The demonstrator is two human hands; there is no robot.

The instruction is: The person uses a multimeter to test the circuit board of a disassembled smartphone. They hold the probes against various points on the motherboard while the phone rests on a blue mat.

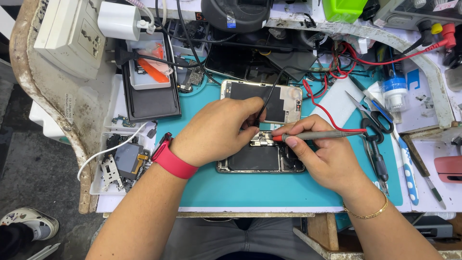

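An opened smartphone [260,159] lies on a teal work mat [288,190], its insides showing. My left hand [216,130], with a red watch band on the wrist, pinches a black test probe [263,108] whose black lead runs up and away. My right hand [327,156] holds a red-tipped test probe [313,136] like a pen, tip down on the board near the phone's upper middle. Its red lead [332,115] loops off to the back. Both probe tips meet close together over the circuit board.
Scissors [373,118] and other hand tools lie right of the mat. A black tray [149,91] and small parts trays [118,163] sit at the left. A power strip [72,33], a charger, cables and a green box crowd the back. A shoe shows on the floor at lower left.
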